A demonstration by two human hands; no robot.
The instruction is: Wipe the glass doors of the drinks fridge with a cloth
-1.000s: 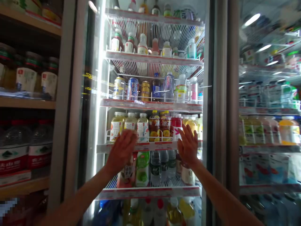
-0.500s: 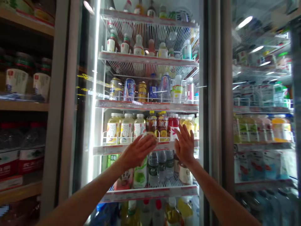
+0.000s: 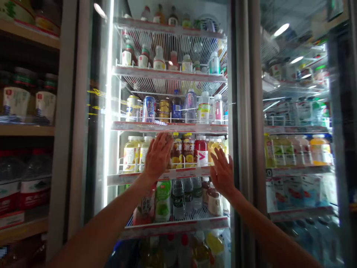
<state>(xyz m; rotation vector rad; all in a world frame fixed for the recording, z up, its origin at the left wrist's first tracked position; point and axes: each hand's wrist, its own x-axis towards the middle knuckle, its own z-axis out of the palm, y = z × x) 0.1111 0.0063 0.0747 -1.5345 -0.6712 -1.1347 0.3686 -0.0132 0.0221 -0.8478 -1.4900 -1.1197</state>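
- Glass door (image 3: 170, 83) of a drinks fridge: closed as far as shows, directly before both hands.
- Left hand (image 3: 157, 156): has risen from the shelf edge to the bottle row, palm flat toward the glass, fingers (image 3: 164, 143) slightly spread.
- Right hand (image 3: 222, 173): level with the shelf edge, palm toward the glass, fingers (image 3: 220, 158) spread wide.
- Behind the glass: juice bottles (image 3: 131, 154) and cans (image 3: 148, 109) on wire shelves (image 3: 167, 127).
- Left of the fridge: wooden shelf (image 3: 25, 130) bearing bottled water (image 3: 11, 178).

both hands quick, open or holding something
Left hand: open, fingers spread, holding nothing.
Right hand: open, fingers spread, holding nothing.
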